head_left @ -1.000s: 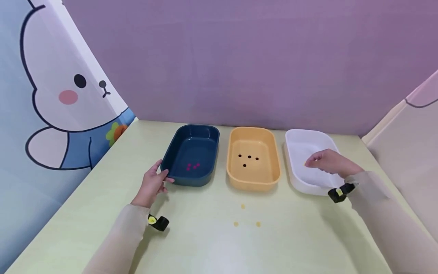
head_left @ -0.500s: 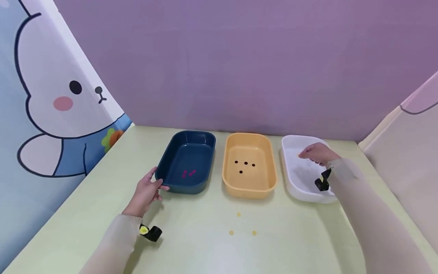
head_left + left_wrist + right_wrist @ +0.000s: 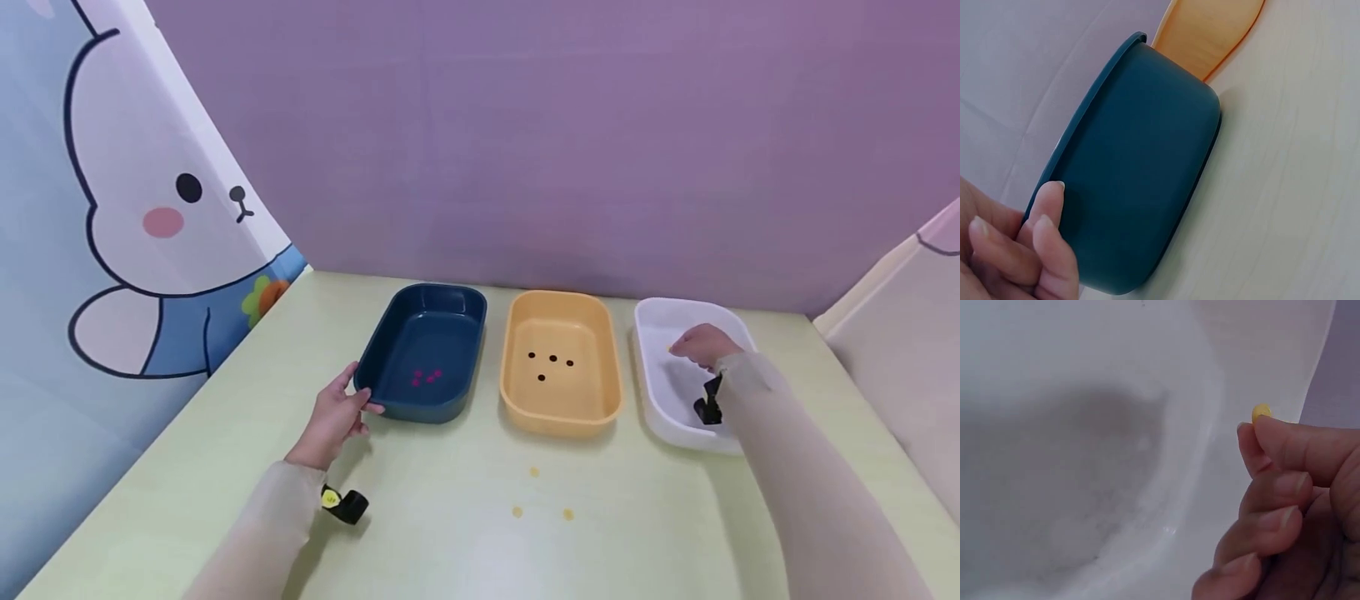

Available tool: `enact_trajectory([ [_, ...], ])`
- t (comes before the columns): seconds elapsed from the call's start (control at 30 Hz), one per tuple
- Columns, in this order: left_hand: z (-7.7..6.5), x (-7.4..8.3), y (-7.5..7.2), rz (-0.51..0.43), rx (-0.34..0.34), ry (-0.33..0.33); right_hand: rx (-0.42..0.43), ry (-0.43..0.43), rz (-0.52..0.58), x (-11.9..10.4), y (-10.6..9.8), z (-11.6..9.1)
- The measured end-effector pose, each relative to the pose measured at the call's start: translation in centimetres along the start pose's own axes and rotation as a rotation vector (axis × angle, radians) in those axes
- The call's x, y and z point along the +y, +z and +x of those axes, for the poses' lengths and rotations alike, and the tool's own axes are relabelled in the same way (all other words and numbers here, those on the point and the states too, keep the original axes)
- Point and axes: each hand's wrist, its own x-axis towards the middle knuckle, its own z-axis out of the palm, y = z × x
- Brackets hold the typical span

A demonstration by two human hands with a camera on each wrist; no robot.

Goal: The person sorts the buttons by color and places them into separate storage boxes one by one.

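My left hand (image 3: 337,419) grips the near left corner of a dark blue tray (image 3: 450,408), thumb at the rim. In the left wrist view its fingers (image 3: 1049,201) lie against the tray's outer wall. Several small pink pieces (image 3: 431,379) are on that tray's floor. Over the white tray (image 3: 652,392) at the right, my right hand (image 3: 707,344) pinches a small round yellow piece (image 3: 1261,412) between thumb and forefinger. The right wrist view shows the other fingers curled and the hand's shadow inside the tray.
Between the two trays stands an orange-yellow tray (image 3: 561,421) with several small black pieces (image 3: 552,358). Three small yellow discs (image 3: 534,472) lie on the pale table (image 3: 450,542) in front of it. A purple cloth wall (image 3: 525,150) rises behind the trays.
My right hand has moved a little toward the back of the white tray, its wrist turning in over the tray, with the yellow piece still pinched. The left hand keeps its grip; the head view shifted slightly.
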Motion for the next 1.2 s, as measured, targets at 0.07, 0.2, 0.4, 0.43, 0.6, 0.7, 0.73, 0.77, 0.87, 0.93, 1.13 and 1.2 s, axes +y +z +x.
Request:
enact_trajectory([
  [0.07,0.2,0.1,0.2,-0.001,0.003,0.018,0.008,-0.036,-0.059,0.4,-0.1,0.4],
  [0.2,0.2,-0.5,0.5,-0.001,0.016,0.021,-0.020,-0.059,-0.189,1.5,0.2,1.5],
  [0.4,-0.7,-2.0,0.7,-0.030,0.026,-0.018,-0.087,-0.021,-0.251,2.4,1.4,2.2],
  [0.43,-0.6,-1.9,0.8,-0.036,0.028,-0.014,-0.091,-0.020,-0.263,2.4,1.4,2.3],
  [0.6,-0.2,-1.0,0.8,-0.042,0.041,0.007,-0.093,0.019,-0.214,2.0,1.3,2.4],
  [0.7,0.1,-0.4,0.7,-0.036,0.035,0.015,-0.065,0.081,-0.116,1.9,1.4,2.3],
  [0.73,0.2,-0.3,0.7,-0.035,0.031,0.015,-0.047,0.124,-0.051,1.9,1.3,2.2],
  [0.77,0.2,-0.3,0.7,-0.032,0.028,0.014,-0.037,0.136,-0.021,1.8,1.3,2.1],
  [0.87,0.2,-0.2,0.8,-0.028,0.026,0.017,-0.014,0.144,0.024,1.6,0.8,1.8],
  [0.93,0.3,-0.2,0.7,-0.029,0.028,0.026,-0.016,0.085,-0.003,0.8,0.0,1.4],
  [1.13,0.2,-0.2,0.4,-0.034,0.038,0.034,-0.011,-0.091,-0.002,-4.3,-1.5,-1.8],
  [1.2,0.0,-0.2,0.4,-0.034,0.031,0.023,0.021,-0.177,-0.026,-6.2,-1.3,-3.4],
])
